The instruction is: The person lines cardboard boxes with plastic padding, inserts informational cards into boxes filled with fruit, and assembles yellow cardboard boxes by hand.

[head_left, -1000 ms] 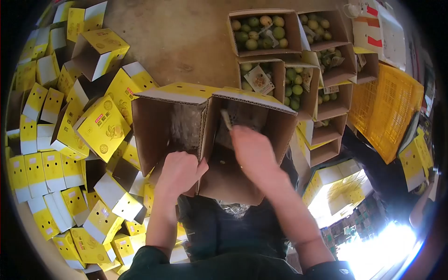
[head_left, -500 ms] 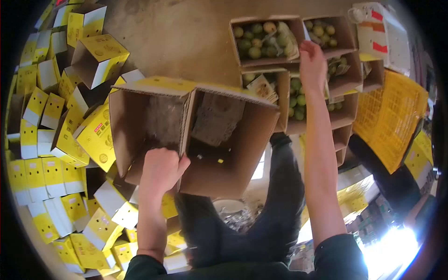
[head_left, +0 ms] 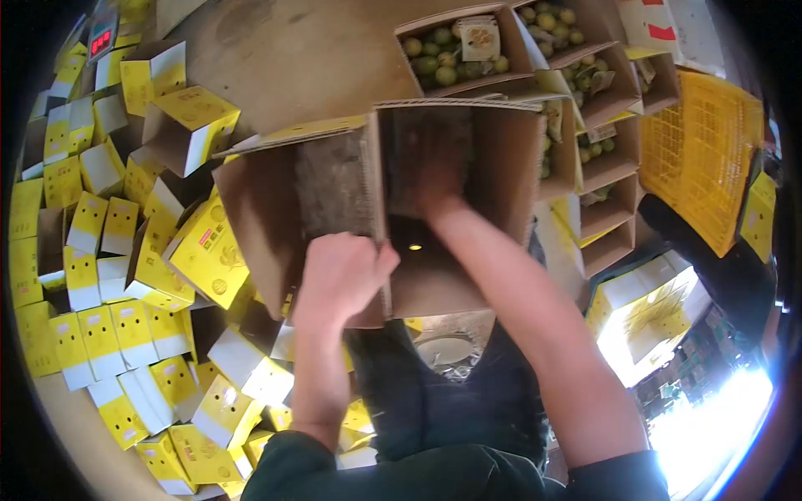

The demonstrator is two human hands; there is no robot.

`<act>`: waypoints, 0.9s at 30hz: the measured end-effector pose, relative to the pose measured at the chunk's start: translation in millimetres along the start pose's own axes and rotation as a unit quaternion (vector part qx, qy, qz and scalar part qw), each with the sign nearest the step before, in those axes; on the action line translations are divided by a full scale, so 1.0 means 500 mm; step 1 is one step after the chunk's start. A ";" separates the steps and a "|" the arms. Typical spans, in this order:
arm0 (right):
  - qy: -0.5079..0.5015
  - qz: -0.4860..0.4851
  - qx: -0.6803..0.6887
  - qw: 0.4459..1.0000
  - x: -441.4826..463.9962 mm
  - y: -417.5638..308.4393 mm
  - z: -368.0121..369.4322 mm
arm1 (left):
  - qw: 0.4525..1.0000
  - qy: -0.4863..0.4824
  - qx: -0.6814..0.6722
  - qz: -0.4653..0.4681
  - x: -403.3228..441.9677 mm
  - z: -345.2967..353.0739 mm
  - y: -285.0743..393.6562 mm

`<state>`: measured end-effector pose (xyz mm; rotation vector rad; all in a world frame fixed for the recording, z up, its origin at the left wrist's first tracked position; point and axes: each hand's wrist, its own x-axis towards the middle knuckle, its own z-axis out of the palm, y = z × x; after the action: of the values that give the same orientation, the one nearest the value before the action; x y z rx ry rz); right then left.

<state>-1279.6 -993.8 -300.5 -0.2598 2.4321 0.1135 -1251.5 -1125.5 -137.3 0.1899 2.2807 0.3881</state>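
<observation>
Head camera view: two open-topped cartons of corrugated cardboard, brown inside, are held side by side in front of the body, their mouths turned toward the camera. The left-hand carton [head_left: 255,209] and the right-hand carton [head_left: 508,192] are pressed together along their adjoining walls. These walls are gripped at the near end by the left hand [head_left: 344,275], which is curled into a fist, its fingers on the left-hand carton's side and its thumb on the other. The right hand [head_left: 439,171] is sunk deep inside the right-hand carton; its fingers are blurred and shaded, so how far they are spread, and whether anything is held, cannot be told. A small bright spot [head_left: 415,246] is seen within the same carton, below the wrist. Crinkled translucent material [head_left: 334,188] is seen inside the left-hand carton.

Beyond, to the right, cardboard boxes are grouped closely, several filled with round green-yellow fruit [head_left: 445,75]; on the fruit of the farthest-left box a square printed card [head_left: 480,40] is laid. Farther right, a yellow slatted plastic crate [head_left: 700,159] is tilted. The left side is crowded with yellow-and-white printed cartons [head_left: 209,255], heaped at various angles. Near the top left corner, red digits are shown on a small display [head_left: 101,42].
</observation>
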 end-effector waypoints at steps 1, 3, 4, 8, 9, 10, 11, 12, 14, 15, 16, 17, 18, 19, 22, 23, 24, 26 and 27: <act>0.001 0.001 0.009 1.000 0.026 0.004 0.013 | 1.000 -0.002 -0.013 0.004 -0.002 -0.003 0.014; 0.100 0.051 -0.008 0.994 0.055 0.011 0.066 | 0.999 0.014 -0.018 0.023 -0.007 0.004 0.021; 0.102 0.051 -0.013 0.993 0.067 0.011 0.090 | 0.999 0.015 -0.023 0.017 -0.004 0.006 0.024; 0.131 -0.027 0.027 0.991 0.020 0.024 0.096 | 0.999 0.037 -0.017 -0.007 0.004 0.022 0.002; 0.018 -0.071 0.128 0.989 0.006 0.027 0.070 | 0.999 0.051 -0.016 -0.009 0.005 0.026 -0.006; 0.020 -0.074 0.123 0.989 -0.002 0.022 0.079 | 0.998 0.053 -0.015 -0.004 0.005 0.039 -0.011; 0.084 -0.040 0.097 0.991 -0.010 0.013 0.094 | 0.999 0.048 -0.017 0.001 0.001 0.045 -0.012; 0.152 -0.007 0.070 0.986 -0.014 0.014 0.095 | 0.999 0.047 -0.018 0.007 -0.002 0.048 -0.010; 0.022 -0.006 0.123 0.992 -0.040 0.021 0.074 | 1.000 0.025 -0.008 -0.010 -0.006 0.052 -0.010; -0.020 0.002 0.144 0.989 -0.052 0.020 0.063 | 1.000 0.030 -0.006 -0.007 -0.011 0.058 -0.012; -0.063 0.010 0.165 0.984 -0.065 0.017 0.054 | 0.998 0.055 -0.006 -0.005 -0.015 0.067 -0.013; -0.062 -0.018 0.157 0.985 -0.070 0.016 0.065 | 0.999 0.051 -0.002 -0.007 -0.012 0.062 -0.008; -0.071 -0.043 0.149 0.985 -0.081 0.013 0.056 | 0.999 0.037 -0.003 -0.008 -0.017 0.065 -0.003; -0.065 -0.039 0.148 0.986 -0.078 0.017 0.049 | 1.000 0.026 0.004 -0.014 -0.016 0.063 0.003; -0.205 -0.144 0.147 0.957 -0.101 0.045 -0.016 | 1.000 0.010 0.003 -0.015 -0.013 0.060 0.006; -0.186 -0.183 0.149 0.954 -0.116 0.060 -0.054 | 1.000 0.011 0.009 -0.014 -0.014 0.067 -0.004; -0.076 -0.207 0.258 0.941 -0.140 0.078 -0.089 | 1.000 -0.003 0.009 -0.018 -0.017 0.070 -0.015; 0.092 -0.249 0.369 0.891 -0.173 0.140 -0.166 | 0.999 -0.017 -0.001 -0.029 -0.026 0.075 -0.032; 0.149 -0.266 0.379 0.873 -0.181 0.184 -0.197 | 0.999 -0.026 0.015 -0.035 -0.032 0.086 -0.047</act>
<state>-1293.6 -904.3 -165.5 -0.5951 2.3854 -1.1745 -1209.5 -1142.5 -161.3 0.1346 2.2358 0.3091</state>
